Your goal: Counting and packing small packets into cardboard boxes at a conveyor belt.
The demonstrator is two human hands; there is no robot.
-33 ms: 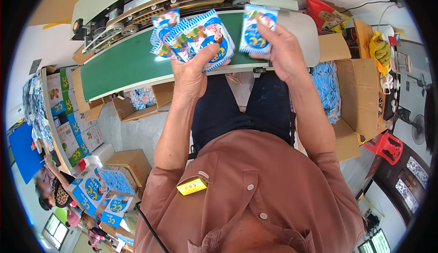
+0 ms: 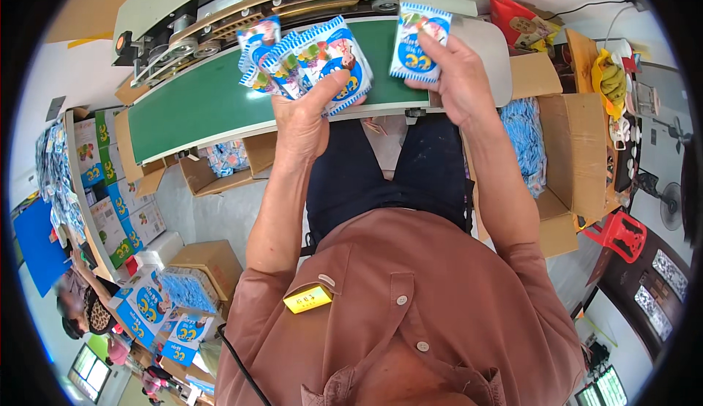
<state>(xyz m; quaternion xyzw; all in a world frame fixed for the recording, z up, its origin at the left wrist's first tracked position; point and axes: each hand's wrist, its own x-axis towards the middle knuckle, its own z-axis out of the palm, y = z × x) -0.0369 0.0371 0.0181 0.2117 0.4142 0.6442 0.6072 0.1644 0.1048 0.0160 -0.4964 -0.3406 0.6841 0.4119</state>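
Cardboard box [image 2: 578, 150] (right side) holds blue packets [image 2: 523, 142].

I see blue-white striped-edge sachets [image 2: 315, 58] with cartoon print; green conveyor belt [image 2: 205, 102]; brown cardboard boxes [image 2: 571, 150]; red stool [image 2: 622, 234]; rust-pink shirt [image 2: 410, 311].

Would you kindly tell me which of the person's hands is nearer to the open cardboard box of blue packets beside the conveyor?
The right hand. It holds a single packet just left of the cardboard box; the left hand, gripping a fan of packets, is farther left over the green belt.
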